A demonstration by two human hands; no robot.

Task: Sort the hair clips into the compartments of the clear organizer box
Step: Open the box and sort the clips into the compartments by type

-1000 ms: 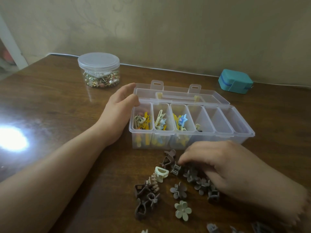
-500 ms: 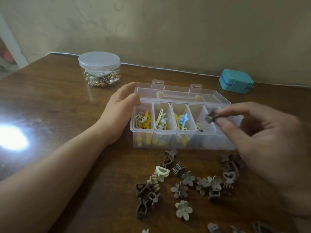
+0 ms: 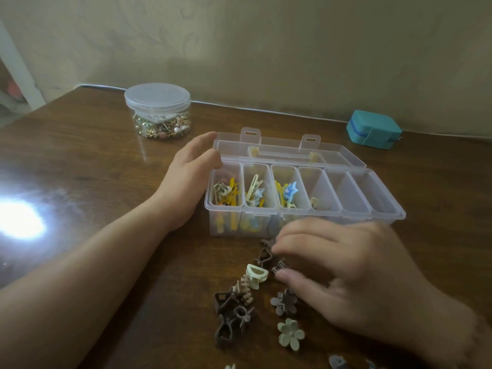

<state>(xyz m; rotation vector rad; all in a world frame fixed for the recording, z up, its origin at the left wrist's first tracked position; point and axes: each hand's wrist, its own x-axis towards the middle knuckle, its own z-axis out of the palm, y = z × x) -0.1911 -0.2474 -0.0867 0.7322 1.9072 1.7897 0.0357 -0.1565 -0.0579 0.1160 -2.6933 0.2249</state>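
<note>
The clear organizer box (image 3: 383, 199) stands open on the wooden table, its lid (image 3: 287, 153) folded back. Its three left compartments hold colourful clips (image 3: 288, 191); the fourth holds one beige clip (image 3: 314, 202); the two on the right look bare. My left hand (image 3: 186, 179) rests against the box's left end with relaxed fingers. My right hand (image 3: 346, 275) is low over the loose pile in front of the box, thumb and forefinger pinching a small dark brown clip (image 3: 278, 265). Nearby lie a cream claw clip (image 3: 255, 274), a brown flower clip (image 3: 286, 302) and a pale green flower clip (image 3: 290, 334).
A lidded clear jar of small trinkets (image 3: 158, 113) stands at the back left. A teal case (image 3: 374, 129) sits at the back right near the wall. A white cable (image 3: 266, 109) runs along the table's far edge. Bright glare (image 3: 18, 219) marks the left tabletop.
My right hand carried a dark clip up over the box's right compartments, then came back down to the pile, where it now pinches another brown clip. My left hand stayed put.
</note>
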